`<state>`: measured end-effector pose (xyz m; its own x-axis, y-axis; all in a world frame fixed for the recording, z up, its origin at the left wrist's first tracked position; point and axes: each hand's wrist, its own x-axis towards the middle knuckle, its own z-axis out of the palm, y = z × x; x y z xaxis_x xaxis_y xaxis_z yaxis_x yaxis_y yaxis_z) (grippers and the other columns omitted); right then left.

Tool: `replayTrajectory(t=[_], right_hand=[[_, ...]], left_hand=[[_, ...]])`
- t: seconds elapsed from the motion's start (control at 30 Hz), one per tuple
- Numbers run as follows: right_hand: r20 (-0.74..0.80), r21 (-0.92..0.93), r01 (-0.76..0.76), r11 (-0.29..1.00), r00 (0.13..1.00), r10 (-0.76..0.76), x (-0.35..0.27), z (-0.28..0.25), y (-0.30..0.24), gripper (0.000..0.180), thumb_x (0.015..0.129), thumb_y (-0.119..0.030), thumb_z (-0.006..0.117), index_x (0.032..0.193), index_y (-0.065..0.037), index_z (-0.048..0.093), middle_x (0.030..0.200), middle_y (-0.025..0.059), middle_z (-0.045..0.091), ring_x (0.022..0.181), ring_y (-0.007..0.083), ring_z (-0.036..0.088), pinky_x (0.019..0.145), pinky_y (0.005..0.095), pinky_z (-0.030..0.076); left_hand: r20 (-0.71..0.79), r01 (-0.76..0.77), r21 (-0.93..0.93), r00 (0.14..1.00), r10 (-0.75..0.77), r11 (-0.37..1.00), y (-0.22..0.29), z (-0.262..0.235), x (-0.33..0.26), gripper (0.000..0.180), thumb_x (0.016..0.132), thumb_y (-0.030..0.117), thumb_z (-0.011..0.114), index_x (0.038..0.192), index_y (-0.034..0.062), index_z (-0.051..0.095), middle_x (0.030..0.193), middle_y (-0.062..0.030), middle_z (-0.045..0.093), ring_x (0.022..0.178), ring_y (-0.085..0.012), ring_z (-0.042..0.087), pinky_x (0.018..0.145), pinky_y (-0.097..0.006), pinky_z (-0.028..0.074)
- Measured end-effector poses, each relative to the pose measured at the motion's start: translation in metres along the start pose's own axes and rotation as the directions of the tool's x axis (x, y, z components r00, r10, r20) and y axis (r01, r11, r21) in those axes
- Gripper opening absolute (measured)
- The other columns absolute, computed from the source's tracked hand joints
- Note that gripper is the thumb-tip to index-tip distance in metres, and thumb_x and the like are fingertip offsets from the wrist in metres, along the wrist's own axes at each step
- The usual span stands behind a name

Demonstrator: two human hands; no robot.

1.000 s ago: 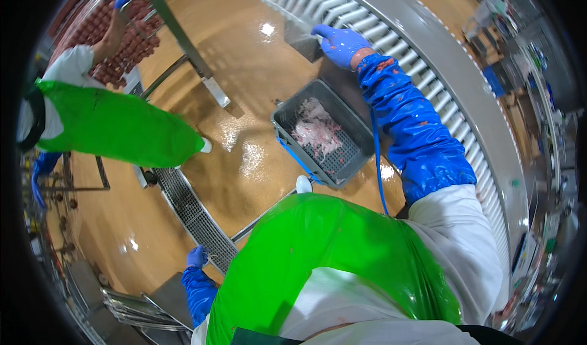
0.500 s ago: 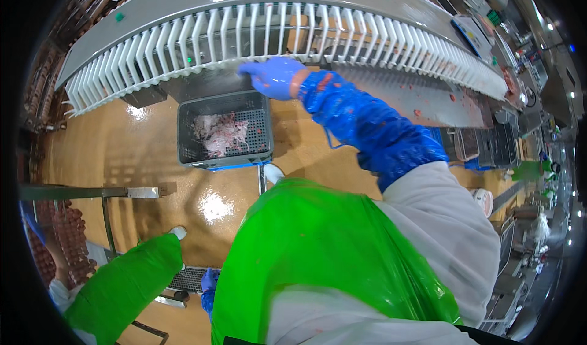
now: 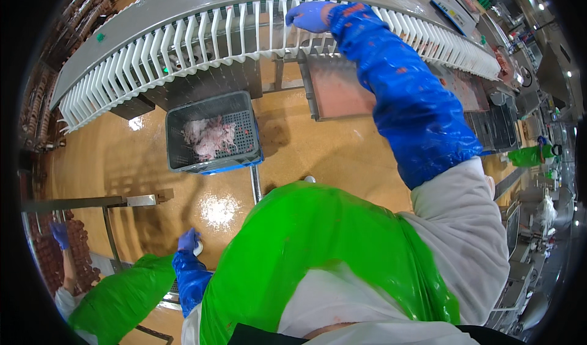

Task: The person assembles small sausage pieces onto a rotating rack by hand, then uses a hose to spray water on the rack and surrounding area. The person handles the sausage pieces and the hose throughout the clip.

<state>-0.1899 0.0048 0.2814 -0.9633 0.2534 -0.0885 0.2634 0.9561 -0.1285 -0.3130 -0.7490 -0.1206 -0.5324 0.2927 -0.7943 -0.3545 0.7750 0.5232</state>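
Observation:
My right hand (image 3: 307,16), in a purple-blue glove, reaches up to the row of white slats (image 3: 215,32) along the metal conveyor. Its fingers bend together over one slat, though the fingertips are partly hidden. A blue plastic sleeve (image 3: 397,79), spotted with red bits, covers that forearm. Low on the left, my left hand (image 3: 188,240) hangs away from my side, gloved alike, with its fingers loosely apart and nothing seen in them. Below the conveyor, a dark grey crate (image 3: 249,122) holds pale pinkish meat scraps (image 3: 209,137).
A metal tray with pinkish liquid (image 3: 341,87) sits under the conveyor, right of the crate. Behind my left hand stands a person in a green apron (image 3: 125,293), beside a metal rail (image 3: 73,203). The tan floor (image 3: 318,140) looks wet. Farther right is another green-aproned person (image 3: 527,156).
My right hand has moved up and right, from below the slats' lower edge onto them. My left hand has swung forward, out from my side. The view has shifted a little.

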Motion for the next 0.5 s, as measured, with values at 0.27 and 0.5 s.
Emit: replayTrajectory(t=[0.27,0.5], right_hand=[[0.307,-0.304,0.162,0.939,0.95,-0.064,0.065,0.012,-0.006,0.035,0.087,-0.026,0.046,0.116,-0.015,0.063,0.12,0.0099,0.062,0.111,0.0295,0.056,0.095,0.0419,0.042],[0.602,-0.457,0.661,0.595,0.722,-0.34,0.135,0.076,0.049,0.035,0.088,-0.02,0.05,0.119,-0.009,0.063,0.124,0.0101,0.06,0.116,0.0304,0.055,0.098,0.0418,0.044]], left_hand=[[-0.045,-0.125,-0.057,0.991,0.123,0.99,0.046,0.081,-0.028,0.037,0.094,0.035,0.053,0.088,0.0011,0.066,0.071,-0.0063,0.063,0.057,-0.0122,0.052,0.053,-0.026,0.042],[-0.002,0.189,-0.161,0.981,-0.192,0.969,-0.057,0.134,-0.088,0.043,0.095,0.041,0.048,0.085,0.0034,0.065,0.063,-0.0039,0.055,0.046,-0.0135,0.045,0.043,-0.028,0.037]])
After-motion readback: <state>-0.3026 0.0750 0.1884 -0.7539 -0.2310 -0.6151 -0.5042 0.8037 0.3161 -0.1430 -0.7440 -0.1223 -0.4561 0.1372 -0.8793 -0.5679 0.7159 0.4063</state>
